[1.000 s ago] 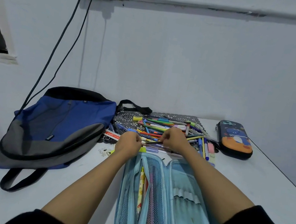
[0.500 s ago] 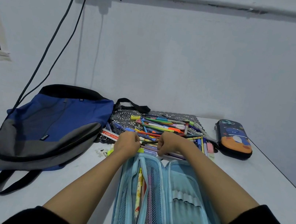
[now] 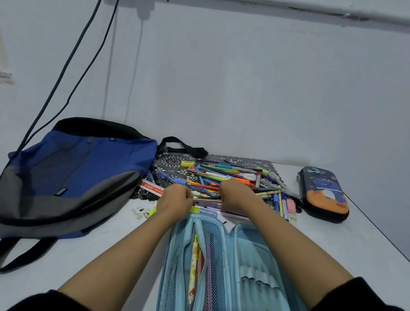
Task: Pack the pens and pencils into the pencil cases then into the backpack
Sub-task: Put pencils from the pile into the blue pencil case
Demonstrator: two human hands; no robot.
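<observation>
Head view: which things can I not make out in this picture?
Blue pencil case: near end cut off by the bottom edge.
Dark pencil case: contents hidden by its shut lid.
Pens gripped between left hand and right hand: number hidden by both hands.

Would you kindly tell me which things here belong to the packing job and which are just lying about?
Job: pens and pencils, open blue case, dark case, backpack.
Lying about: ruler, patterned mat, wall cables.
</observation>
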